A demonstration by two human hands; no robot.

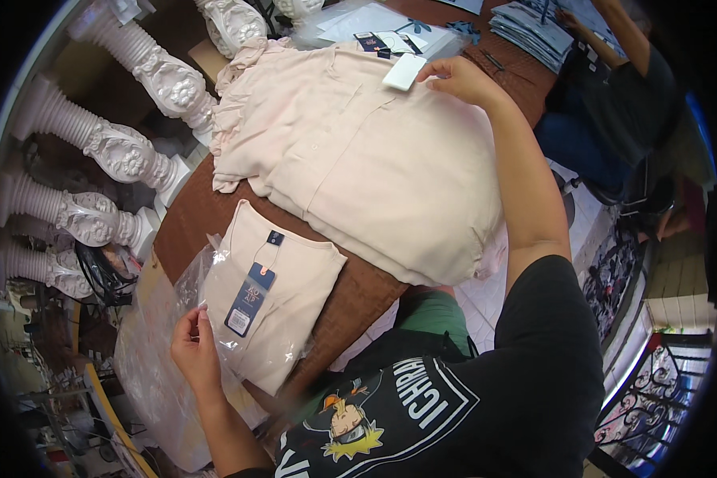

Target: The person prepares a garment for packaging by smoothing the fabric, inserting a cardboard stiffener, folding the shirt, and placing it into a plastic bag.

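Observation:
A folded pale pink garment (295, 287) lies partly in a clear plastic bag (163, 342) on the brown-covered table. A dark blue hang tag (251, 299) hangs from its neck on a string. My left hand (195, 342) is closed, thumb and fingers pinching the bag's edge beside the garment. My right hand (464, 82) reaches across a big pile of pale pink garments (374, 175). Its thumb and fingertips close on the right edge of a small white rectangular card (404, 72), which is over the top of the pile.
White ornate columns (127, 155) lean along the left. Dark tags (372, 44) and flat plastic packages (358, 20) lie behind the pile. Scissors (498, 64) rest near a stack of folded blue garments (534, 36). Another person (625, 103) sits at the far right.

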